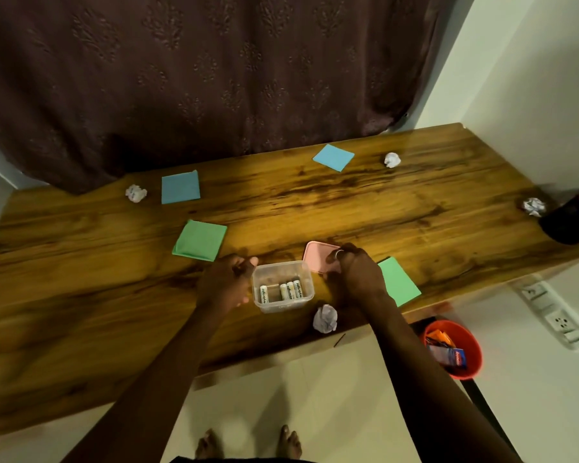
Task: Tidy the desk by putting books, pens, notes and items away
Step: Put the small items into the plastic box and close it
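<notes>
Open clear box [281, 305] holding four batteries [290, 290] stands just beside a pink lid [318, 257].

Both your forearms are bare along all the length that shows, from the lower edge of the view up to the wrists. On your right hand [360, 274] you wear one thin ring of pale, shiny metal [339, 252], which catches a little light. Your left hand [226, 284] is somewhat blurred, so small details on it cannot be told. Lower down, your left foot [208, 444] and your right foot [290, 441] are both bare. A narrow strip of dark cloth [241, 460] shows at the very bottom edge; which garment it belongs to cannot be told.
</notes>
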